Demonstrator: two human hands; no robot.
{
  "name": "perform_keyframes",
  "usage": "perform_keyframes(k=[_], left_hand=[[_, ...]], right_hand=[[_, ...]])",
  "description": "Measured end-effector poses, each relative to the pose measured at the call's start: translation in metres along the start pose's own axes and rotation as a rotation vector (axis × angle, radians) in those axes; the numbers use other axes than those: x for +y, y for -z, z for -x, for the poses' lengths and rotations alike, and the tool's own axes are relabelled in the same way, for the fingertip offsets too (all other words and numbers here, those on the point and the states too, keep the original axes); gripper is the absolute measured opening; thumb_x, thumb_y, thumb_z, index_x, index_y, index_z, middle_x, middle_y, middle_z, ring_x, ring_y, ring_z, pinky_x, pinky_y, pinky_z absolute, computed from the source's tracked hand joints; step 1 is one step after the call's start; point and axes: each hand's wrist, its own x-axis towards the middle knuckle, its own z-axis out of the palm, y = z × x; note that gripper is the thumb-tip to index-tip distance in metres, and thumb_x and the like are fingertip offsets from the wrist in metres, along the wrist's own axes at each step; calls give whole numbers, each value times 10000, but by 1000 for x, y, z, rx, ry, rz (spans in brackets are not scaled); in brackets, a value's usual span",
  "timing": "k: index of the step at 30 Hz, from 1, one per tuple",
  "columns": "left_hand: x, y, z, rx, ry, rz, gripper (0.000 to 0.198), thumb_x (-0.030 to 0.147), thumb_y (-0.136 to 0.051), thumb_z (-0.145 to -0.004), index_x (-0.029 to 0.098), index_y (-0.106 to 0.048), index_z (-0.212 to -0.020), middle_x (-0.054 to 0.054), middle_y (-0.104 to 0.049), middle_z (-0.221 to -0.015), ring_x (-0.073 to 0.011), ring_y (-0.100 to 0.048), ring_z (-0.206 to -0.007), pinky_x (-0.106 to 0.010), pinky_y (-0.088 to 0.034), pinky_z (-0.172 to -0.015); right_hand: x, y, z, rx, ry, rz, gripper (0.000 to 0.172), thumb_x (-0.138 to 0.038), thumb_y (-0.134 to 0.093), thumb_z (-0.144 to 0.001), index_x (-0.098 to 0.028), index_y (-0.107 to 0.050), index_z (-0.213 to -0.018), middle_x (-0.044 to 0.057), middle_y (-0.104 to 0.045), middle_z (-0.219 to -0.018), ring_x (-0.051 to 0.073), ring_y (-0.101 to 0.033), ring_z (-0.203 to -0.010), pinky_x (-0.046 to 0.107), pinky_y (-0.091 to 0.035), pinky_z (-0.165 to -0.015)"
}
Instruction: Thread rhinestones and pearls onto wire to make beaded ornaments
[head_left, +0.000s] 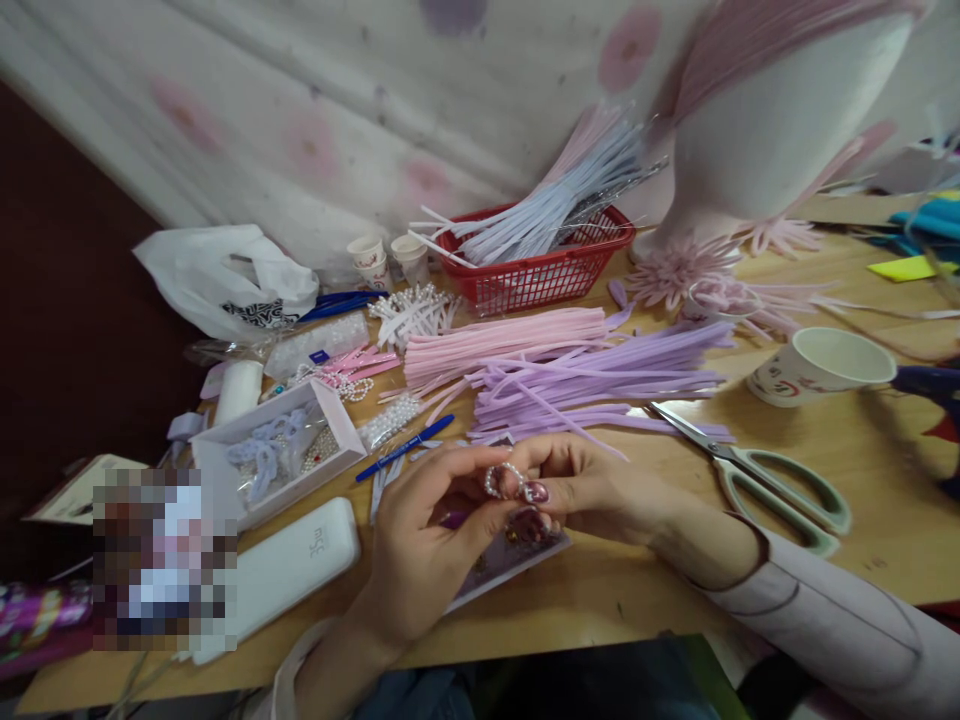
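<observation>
Between my two hands is a small loop of white beads (pixel 495 482), held up over the near part of the table. My left hand (pixel 420 545) pinches the loop from the left with thumb and fingers. From the right, my right hand (pixel 581 485) grips the same loop between thumb and forefinger. The fingertips hide part of it. Under the hands lies a purple printed card or booklet (pixel 517 565), partly covered. Just beyond them are bundles of lilac fuzzy stems (pixel 600 380) and pink fuzzy stems (pixel 510 345).
Scissors (pixel 750 475) lie to the right, near a paper cup (pixel 821 365). A red basket (pixel 540 270) of stems stands at the back. On the left are a white box (pixel 277 450), a blue pen (pixel 405 447), a white power bank (pixel 285 570) and a plastic bag (pixel 225 275).
</observation>
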Motion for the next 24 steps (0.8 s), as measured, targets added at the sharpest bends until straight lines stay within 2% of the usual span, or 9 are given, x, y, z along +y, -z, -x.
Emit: perform_keyframes(k=[6,12,18,24], left_hand=[[3,-1,-1,-39,-1,28,306,122,-775,-797,272,-722,-1058,3,-723,-958,-109,-696,-818,-165,-582,-761],[5,-1,-2,-42,-12,70,311,127,-818,-752,238,-742,-1032,-11,-724,-921,-114,-699,-779,-165,-594,-720],[6,-1,-1,-56,1,124,305,87,-799,-763,240,-741,-1020,10,-723,-871,-87,-699,-739,-123,-582,-682],[8,-5,-4,-83,-62,143,279,75,-753,-808,251,-722,-1023,35,-737,-884,-68,-733,-740,-101,-584,-699]], right_hand=[[3,1,-1,17,20,1,205,-250,-887,-704,-125,-766,-812,-3,-713,-673,47,-639,-556,122,-494,-541],[2,1,1,17,23,54,229,-284,-887,-706,-116,-753,-786,-5,-702,-647,49,-623,-550,129,-458,-533],[-1,1,0,-76,40,36,266,-355,-850,-755,-113,-764,-823,-2,-681,-646,39,-582,-533,138,-436,-536],[1,3,0,-66,74,91,232,-318,-840,-769,-113,-732,-770,-6,-671,-615,46,-573,-517,138,-400,-500]])
